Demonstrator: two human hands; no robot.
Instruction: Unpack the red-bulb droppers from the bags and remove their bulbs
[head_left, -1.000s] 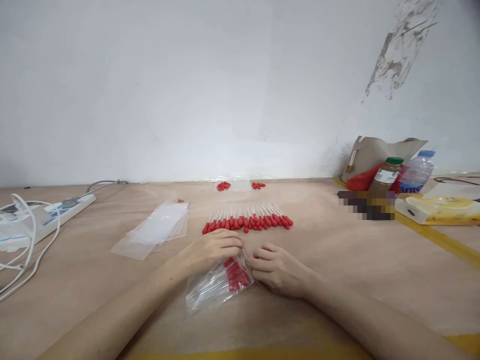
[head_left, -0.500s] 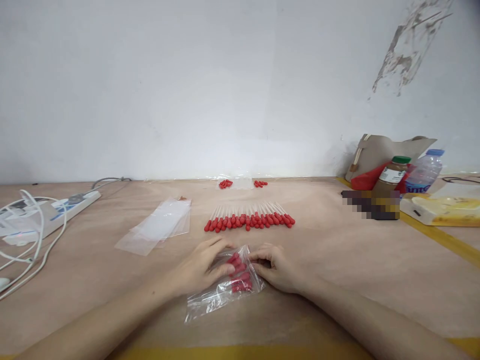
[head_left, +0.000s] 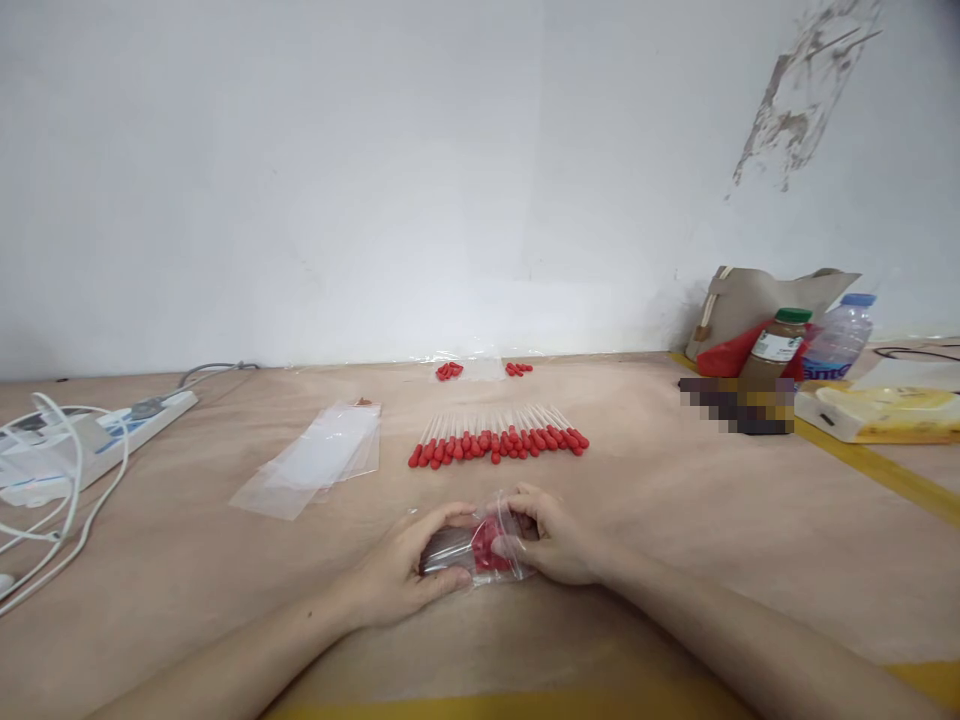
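Observation:
A clear plastic bag [head_left: 452, 552] with red-headed pieces [head_left: 486, 548] bunched inside lies near the table's front. My left hand [head_left: 396, 572] is curled round the bag's left part, thumb in front and fingers behind. At the other end, my right hand [head_left: 561, 542] grips the bag's right side, its thumb over the red pieces. Just beyond both hands, a row of white sticks with bulbous red heads [head_left: 495, 443] lies with the heads toward me. Farther back, two small groups of red pieces, one left [head_left: 449, 371] and one right [head_left: 519, 369], rest by the wall on clear plastic.
Flat clear bags [head_left: 311, 455] lie in a stack left of the sticks. A power strip [head_left: 142, 430] with white cables is at far left. At right stand a green-capped bottle [head_left: 778, 350], a clear bottle [head_left: 838, 340], a beige bag [head_left: 780, 290] and a yellow-white packet [head_left: 885, 415].
The bag has turned from slanting to lying nearly level, its red pieces now gathered at the right. My left hand moved down and spread round it; my right thumb moved onto the red pieces.

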